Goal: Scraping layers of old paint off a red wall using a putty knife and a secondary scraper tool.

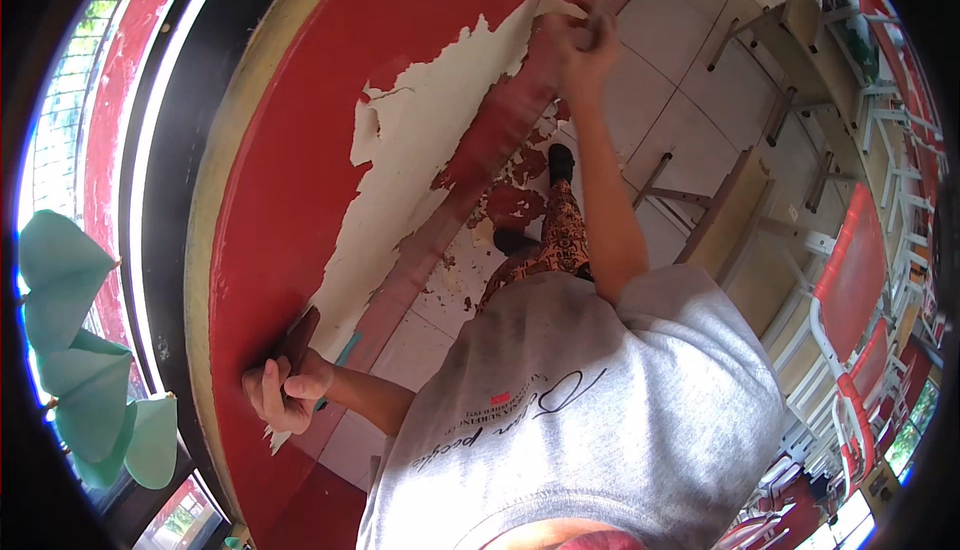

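A red wall (330,80) has a long, ragged cream patch (400,160) where its paint has come off, with curled flakes along the edges. At the far end of this patch, my right hand (582,55) is closed on a strip of peeling paint (562,8); motion blurs the fingers. My left hand (285,392) is near the patch's close end, fingers curled. From it sticks a flat, dark red piece (300,335), perhaps a paint flake, lying against the wall. A thin teal strip (348,350) passes by the left wrist and is partly hidden.
Paint flakes (515,205) litter the pale tiled floor (650,30) along the wall's foot, around my shoes (561,163). Wooden desks (730,210) and red chairs (855,270) crowd the right side. Green hanging shapes (85,380) are by the window on the left.
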`<state>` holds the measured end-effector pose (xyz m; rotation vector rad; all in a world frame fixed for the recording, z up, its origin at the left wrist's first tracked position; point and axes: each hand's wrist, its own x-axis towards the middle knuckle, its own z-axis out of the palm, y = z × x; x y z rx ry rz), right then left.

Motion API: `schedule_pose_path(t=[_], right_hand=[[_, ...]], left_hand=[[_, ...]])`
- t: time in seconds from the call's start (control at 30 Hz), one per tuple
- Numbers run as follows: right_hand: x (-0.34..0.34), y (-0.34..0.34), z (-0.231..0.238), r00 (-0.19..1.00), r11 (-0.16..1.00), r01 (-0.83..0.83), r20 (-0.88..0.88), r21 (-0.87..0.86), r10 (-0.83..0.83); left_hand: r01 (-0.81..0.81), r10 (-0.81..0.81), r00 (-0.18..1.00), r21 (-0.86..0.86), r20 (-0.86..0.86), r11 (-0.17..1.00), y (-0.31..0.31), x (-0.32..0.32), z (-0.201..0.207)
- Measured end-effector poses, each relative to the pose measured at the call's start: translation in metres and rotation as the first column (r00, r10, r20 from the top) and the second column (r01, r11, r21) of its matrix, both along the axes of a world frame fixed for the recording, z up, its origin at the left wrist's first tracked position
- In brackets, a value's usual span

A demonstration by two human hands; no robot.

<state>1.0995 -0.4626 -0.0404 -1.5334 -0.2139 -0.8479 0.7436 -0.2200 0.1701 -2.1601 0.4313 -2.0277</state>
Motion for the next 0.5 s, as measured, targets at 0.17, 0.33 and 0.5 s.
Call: schedule_pose_path(t=[0.17,0.33,0.5], right_hand=[[-0.008,0.027,0.027,0.949,0.989,-0.053,-0.301,0.135,0.092],[-0.008,0.011,0.013,0.935,0.942,-0.067,-0.308,0.330,0.174],[-0.016,0.005,-0.044,0.892,0.957,0.005,-0.434,0.291,0.127]], left_hand=[[-0.033,0.033,0.999,0.016,0.013,0.999,0.002,0.002,-0.001],[-0.031,0.031,1.000,-0.016,0.001,0.999,0.000,0.000,-0.001],[-0.108,0.108,0.994,0.014,0.008,0.994,0.000,-0.004,-0.002]])
